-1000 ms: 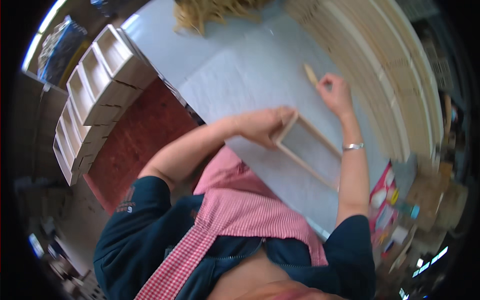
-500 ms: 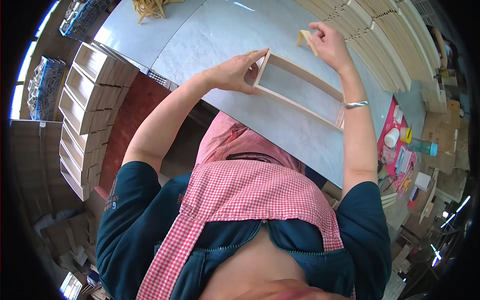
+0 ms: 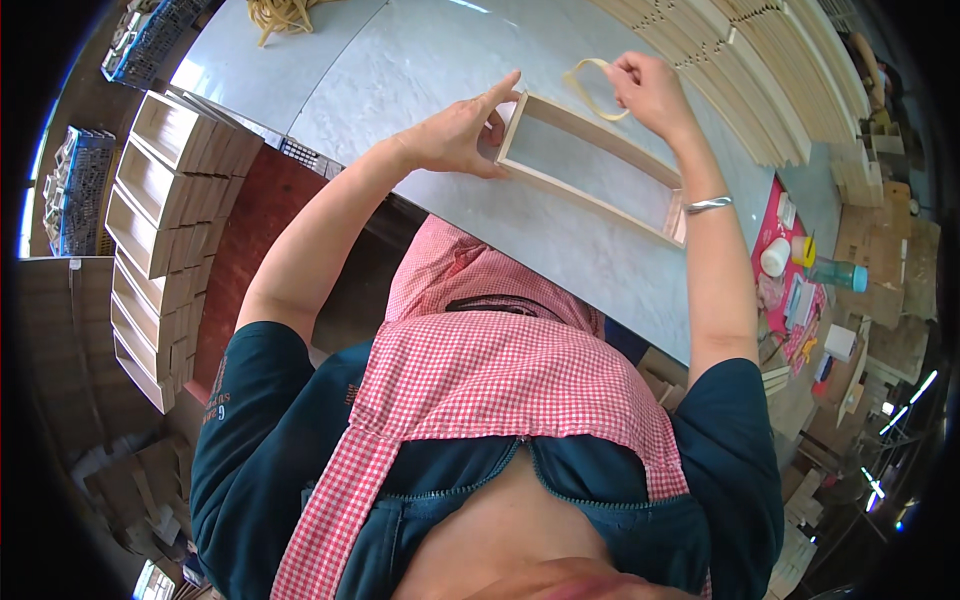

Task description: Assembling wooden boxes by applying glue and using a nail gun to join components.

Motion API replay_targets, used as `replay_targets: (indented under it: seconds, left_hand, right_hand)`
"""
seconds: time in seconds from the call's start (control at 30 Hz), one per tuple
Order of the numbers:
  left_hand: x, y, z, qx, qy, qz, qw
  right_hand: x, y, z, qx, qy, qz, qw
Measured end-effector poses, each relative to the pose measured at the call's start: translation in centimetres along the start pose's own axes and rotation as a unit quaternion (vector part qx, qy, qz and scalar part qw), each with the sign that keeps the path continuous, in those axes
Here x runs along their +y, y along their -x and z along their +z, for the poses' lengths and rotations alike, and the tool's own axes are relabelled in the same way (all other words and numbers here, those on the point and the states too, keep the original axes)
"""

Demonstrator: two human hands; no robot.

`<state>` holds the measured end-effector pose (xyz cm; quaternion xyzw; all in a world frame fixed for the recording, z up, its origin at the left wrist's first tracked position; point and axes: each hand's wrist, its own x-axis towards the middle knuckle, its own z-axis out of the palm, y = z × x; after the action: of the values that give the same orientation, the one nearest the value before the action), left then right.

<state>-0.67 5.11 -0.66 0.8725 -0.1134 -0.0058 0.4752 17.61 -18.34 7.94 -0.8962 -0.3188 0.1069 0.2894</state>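
A narrow rectangular frame of pale wood (image 3: 585,204) lies on the grey marbled tabletop (image 3: 420,75), and the tabletop shows through its open middle. My left hand (image 3: 462,130) grips the frame's left end, thumb at the near corner and the index finger stretched past the far corner. Beyond the frame's far side, my right hand (image 3: 648,92) pinches a yellowish rubber band (image 3: 584,98), which hangs in an open loop to the left of the fingers. The right forearm passes over the frame's right end and partly hides it.
A bundle of rubber bands (image 3: 282,14) lies at the far left. Stacked wooden strips (image 3: 740,75) line the far right. Several stacked wooden boxes (image 3: 150,225) stand left of the table. At right are a white jar (image 3: 775,257) and a teal-capped bottle (image 3: 838,273).
The rubber band has opened into a wider loop, and my right hand has shifted slightly. My left index finger has lifted from the frame's far corner. The whole view has shifted a little.
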Motion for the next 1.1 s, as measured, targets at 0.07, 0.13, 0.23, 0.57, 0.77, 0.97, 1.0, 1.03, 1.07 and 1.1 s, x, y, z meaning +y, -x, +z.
replay_targets:
  seconds: [0.07,0.13,0.23,0.57,0.77,0.97,1.0,1.03,1.07,1.1]
  left_hand:
    - [-0.2,0.0,0.1,0.004,0.012,0.003,1.0]
    - [-0.1,0.0,0.1,0.009,0.031,0.01,0.999]
    - [0.6,0.0,-0.3,-0.005,0.028,-0.009,1.0]
    - [-0.2,0.0,-0.1,0.025,-0.1,0.012,0.995]
    - [-0.9,-1.1,-0.1,0.034,-0.163,0.043,0.985]
    - [-0.9,-1.1,0.0,0.027,-0.163,0.04,0.985]
    - [-1.0,-0.9,0.0,0.032,-0.147,0.024,0.988]
    - [-1.0,-0.8,-0.2,0.032,-0.154,0.032,0.987]
    - [-1.0,-0.6,-0.4,0.034,-0.162,0.038,0.986]
    - [-1.0,-0.5,-0.4,0.029,-0.16,0.044,0.986]
  right_hand:
    - [-2.4,0.4,2.0,0.04,0.008,-0.057,0.998]
    - [-4.3,0.9,4.1,0.028,-0.008,-0.092,0.995]
    - [-5.8,1.5,5.2,-0.014,-0.024,-0.128,0.991]
    - [-9.1,7.0,3.3,-0.116,0.143,-0.063,0.981]
    - [-10.9,12.8,8.7,-0.077,0.034,-0.179,0.98]
    - [-3.9,18.8,6.7,0.021,0.024,-0.094,0.995]
    - [-2.4,20.1,5.4,0.056,0.002,-0.069,0.996]
    - [-0.3,20.9,4.1,0.108,0.03,-0.074,0.991]
    - [1.8,21.7,2.6,0.157,0.059,-0.081,0.983]
    - [3.5,22.7,0.7,0.163,0.086,-0.019,0.983]
